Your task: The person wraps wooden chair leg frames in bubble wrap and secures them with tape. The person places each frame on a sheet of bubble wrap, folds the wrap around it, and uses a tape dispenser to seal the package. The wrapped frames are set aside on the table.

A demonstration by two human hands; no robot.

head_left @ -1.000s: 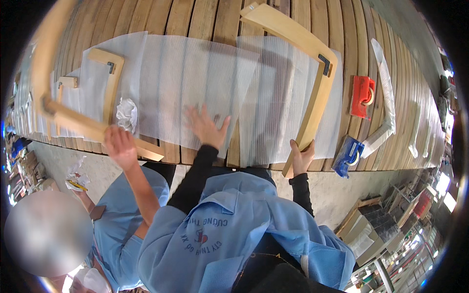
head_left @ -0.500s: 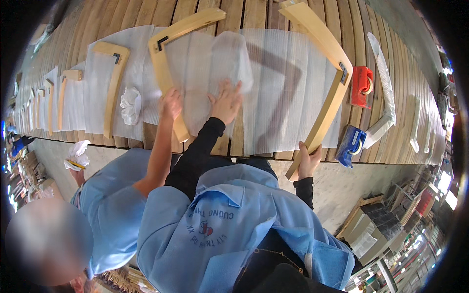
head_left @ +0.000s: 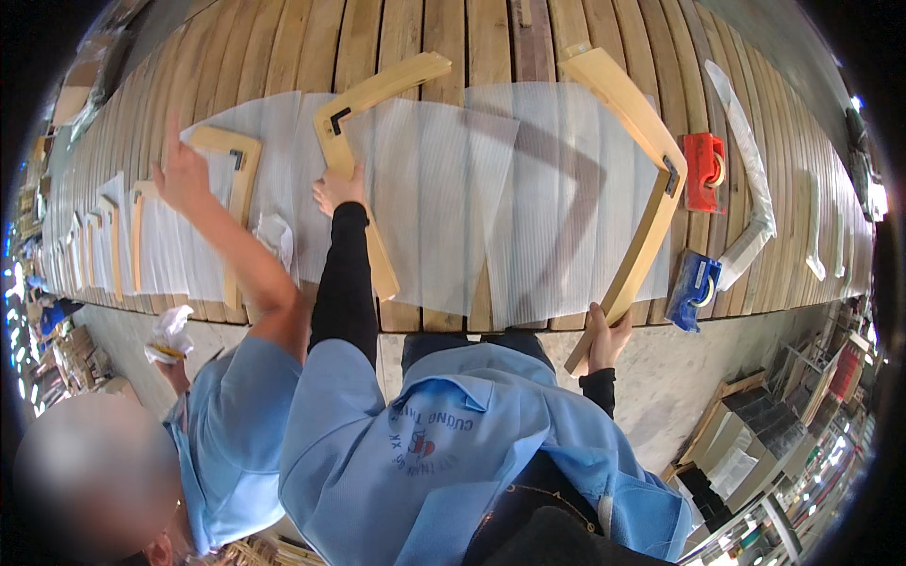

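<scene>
My right hand (head_left: 607, 341) is closed round the lower end of an angled wooden frame piece (head_left: 640, 241), raised at the table's near edge with a dark metal bracket at its bend. A shadow of it falls on a white translucent foam sheet (head_left: 538, 274). My left hand (head_left: 337, 191) grips the long arm of a second angled wooden piece (head_left: 379, 257), below its black corner bracket. That piece lies over another foam sheet (head_left: 415, 189). A co-worker's hand (head_left: 184, 179) is raised over the table to the left, fingers partly spread.
A red tape dispenser (head_left: 700, 173) and a blue tape dispenser (head_left: 694, 291) stand at right, beside a foam-wrapped angled piece (head_left: 755, 222). More wooden pieces (head_left: 243, 179) on foam line the slatted table leftward, near crumpled white foam (head_left: 275, 236). The co-worker (head_left: 236, 406) stands close at left.
My left hand has gone from the foam sheet to the left wooden piece and gripped it. The co-worker's hand has let go of that piece and moved left. My right hand keeps its hold.
</scene>
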